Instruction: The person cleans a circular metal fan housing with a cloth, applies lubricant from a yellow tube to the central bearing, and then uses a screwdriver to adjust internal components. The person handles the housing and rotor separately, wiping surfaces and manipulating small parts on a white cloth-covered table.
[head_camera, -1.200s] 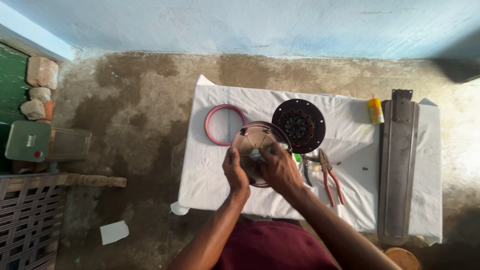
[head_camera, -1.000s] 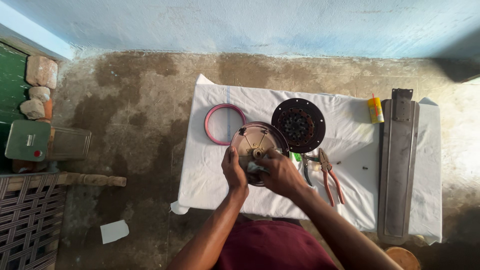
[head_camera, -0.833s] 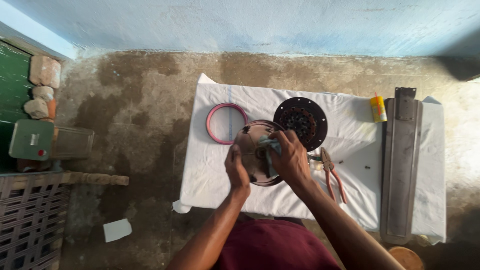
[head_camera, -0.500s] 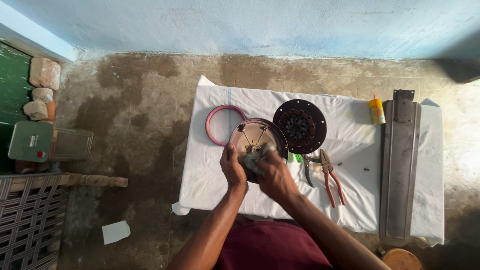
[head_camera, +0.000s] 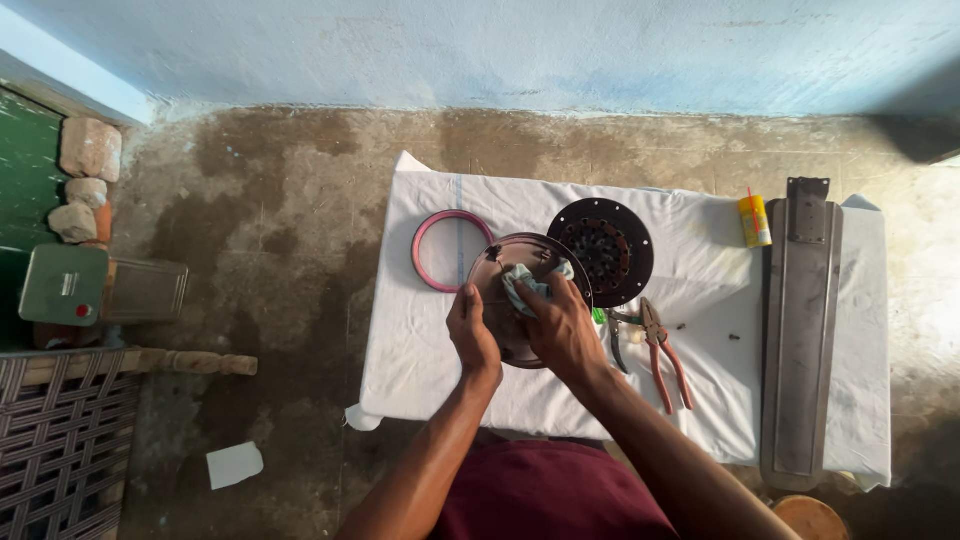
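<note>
A small yellow tube-shaped container (head_camera: 754, 220) with a red tip lies on the white-covered bench (head_camera: 430, 350), near its far right end. On the floor at far left sits a green metal box (head_camera: 62, 285) bearing a pale label and a red dot.

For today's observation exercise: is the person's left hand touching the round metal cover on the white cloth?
Touching. The head view shows the left hand gripping the round metal cover at its left rim, fingers curled over the edge.

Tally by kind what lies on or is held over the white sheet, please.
Round fan parts: 3 (pink ring, dark rotor disc, metal cover)
Fan blade: 1
Pliers: 1
Yellow bottle: 1
Cloth: 1
Total: 7
</note>
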